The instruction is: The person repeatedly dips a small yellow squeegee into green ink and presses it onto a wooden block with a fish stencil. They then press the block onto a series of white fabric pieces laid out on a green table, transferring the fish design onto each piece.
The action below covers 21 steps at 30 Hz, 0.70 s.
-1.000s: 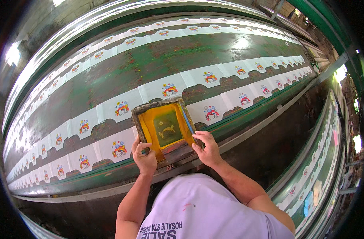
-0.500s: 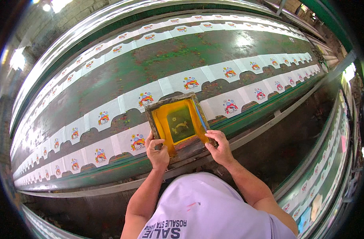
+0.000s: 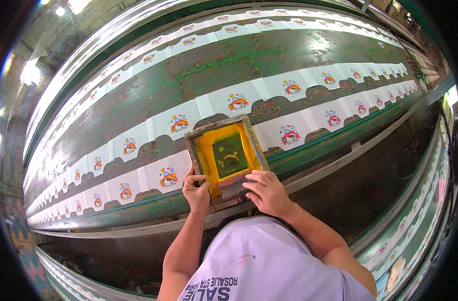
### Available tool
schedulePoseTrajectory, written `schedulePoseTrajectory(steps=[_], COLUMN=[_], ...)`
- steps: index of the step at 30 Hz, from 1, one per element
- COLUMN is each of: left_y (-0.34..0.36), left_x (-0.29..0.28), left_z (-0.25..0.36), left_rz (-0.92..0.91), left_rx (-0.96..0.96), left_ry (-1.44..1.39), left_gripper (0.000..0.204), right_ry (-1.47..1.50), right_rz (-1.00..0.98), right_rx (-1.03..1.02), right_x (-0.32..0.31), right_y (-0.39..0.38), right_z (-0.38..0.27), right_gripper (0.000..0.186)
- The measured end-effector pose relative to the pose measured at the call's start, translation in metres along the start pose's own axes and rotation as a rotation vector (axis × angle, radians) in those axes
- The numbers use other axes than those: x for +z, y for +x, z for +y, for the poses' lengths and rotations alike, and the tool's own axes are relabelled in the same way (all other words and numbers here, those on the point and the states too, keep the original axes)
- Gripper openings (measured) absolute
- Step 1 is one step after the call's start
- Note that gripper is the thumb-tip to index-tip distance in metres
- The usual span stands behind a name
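Observation:
A wooden-framed printing screen [image 3: 190,146], its inside smeared with yellow ink, tilts over the near edge of the long table. A dark mesh window [image 3: 230,154] in it shows a small flower-and-arc pattern. My left hand [image 3: 196,189] grips the frame's near left corner, thumb on top. What looks like a reddish-brown squeegee [image 3: 234,183] lies along the near end inside the frame. My right hand [image 3: 267,191] has its bent fingers over the squeegee's right end; their undersides are hidden.
On the dark green table [image 3: 199,70] lie rows of white cut fabric pieces [image 3: 170,176] with colourful cartoon prints, some beside the screen. A metal rail [image 3: 334,160] runs along the table's near side. Another table with printed pieces [image 3: 407,236] stands at the right.
My right hand has moved left, from the frame's right side to the near end, fingers now over the squeegee. My left hand keeps its hold. The view has shifted slightly.

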<state>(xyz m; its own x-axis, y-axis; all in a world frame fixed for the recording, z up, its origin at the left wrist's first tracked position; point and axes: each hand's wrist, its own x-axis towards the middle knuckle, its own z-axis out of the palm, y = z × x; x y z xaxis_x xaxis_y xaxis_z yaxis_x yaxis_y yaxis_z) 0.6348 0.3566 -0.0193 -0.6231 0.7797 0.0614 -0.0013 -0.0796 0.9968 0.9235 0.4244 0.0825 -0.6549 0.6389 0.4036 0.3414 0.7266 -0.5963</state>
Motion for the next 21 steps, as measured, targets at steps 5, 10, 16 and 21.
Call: schedulePoseTrajectory(steps=[5, 10, 16, 21], left_y=[-0.003, -0.005, -0.006, -0.006], left_x=[0.006, 0.01, 0.011, 0.011], left_z=[0.006, 0.017, 0.017, 0.012], left_rz=[0.023, 0.025, 0.023, -0.001], left_rx=[0.009, 0.044, 0.069, 0.034], left_ry=[0.125, 0.213, 0.218, 0.238], left_gripper=[0.015, 0.014, 0.015, 0.014], right_ry=[-0.165, -0.186, -0.16, -0.168], right_rz=[-0.19, -0.237, -0.355, -0.347], right_rx=[-0.025, -0.123, -0.057, -0.038], right_x=[0.012, 0.014, 0.005, -0.001], right_y=[0.021, 0.04, 0.063, 0.05], right_z=[-0.006, -0.004, -0.002, -0.014], right_gripper=[0.041, 0.035, 0.033, 0.034])
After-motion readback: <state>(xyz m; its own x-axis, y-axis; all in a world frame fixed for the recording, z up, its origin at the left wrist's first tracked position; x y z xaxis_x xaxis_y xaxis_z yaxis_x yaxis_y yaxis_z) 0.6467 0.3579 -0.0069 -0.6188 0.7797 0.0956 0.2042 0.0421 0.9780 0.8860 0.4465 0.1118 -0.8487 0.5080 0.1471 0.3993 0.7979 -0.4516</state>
